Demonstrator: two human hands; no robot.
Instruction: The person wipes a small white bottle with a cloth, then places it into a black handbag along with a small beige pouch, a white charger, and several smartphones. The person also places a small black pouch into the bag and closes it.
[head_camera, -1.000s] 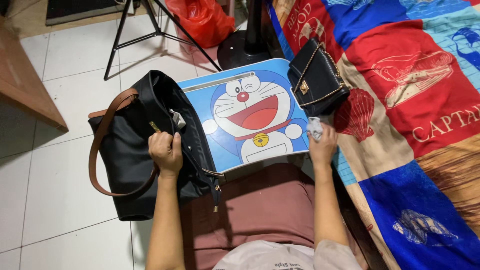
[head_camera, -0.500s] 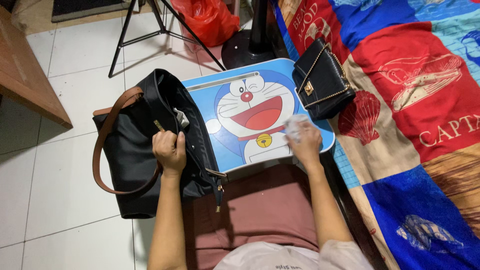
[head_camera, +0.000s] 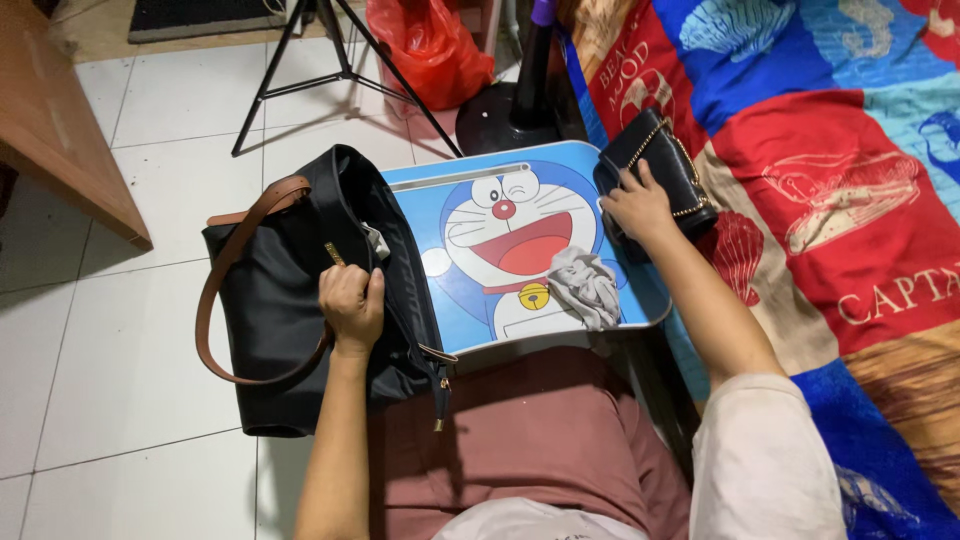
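My right hand (head_camera: 638, 203) is stretched out ahead and to the right, palm down, fingers spread and curled over the near edge of a small black handbag (head_camera: 660, 165) with a gold chain strap. The hand rests on the bag and grips its edge; I cannot tell how firmly. That handbag lies on a patchwork bedspread (head_camera: 830, 180) of red, blue and tan panels printed with shells and ships, just beside the far right corner of a blue lap tray (head_camera: 470, 310) decorated with a cartoon cat.

My left hand (head_camera: 351, 305) is closed in a fist around the open rim of a large black tote bag (head_camera: 280, 300), holding its mouth apart. The tote has a brown leather strap (head_camera: 215, 290) looping out over its left side, and it stands on the white tiled floor (head_camera: 110, 360), leaning against the left edge of the tray and my thigh.

A crumpled grey cloth (head_camera: 585, 287) lies loose on the tray's near right part, between my two hands and touched by neither. The tray sits across my lap.

Farther off, a black tripod (head_camera: 330, 70), a red plastic bag (head_camera: 430, 45) and a round black stand base (head_camera: 505, 110) are on the floor.
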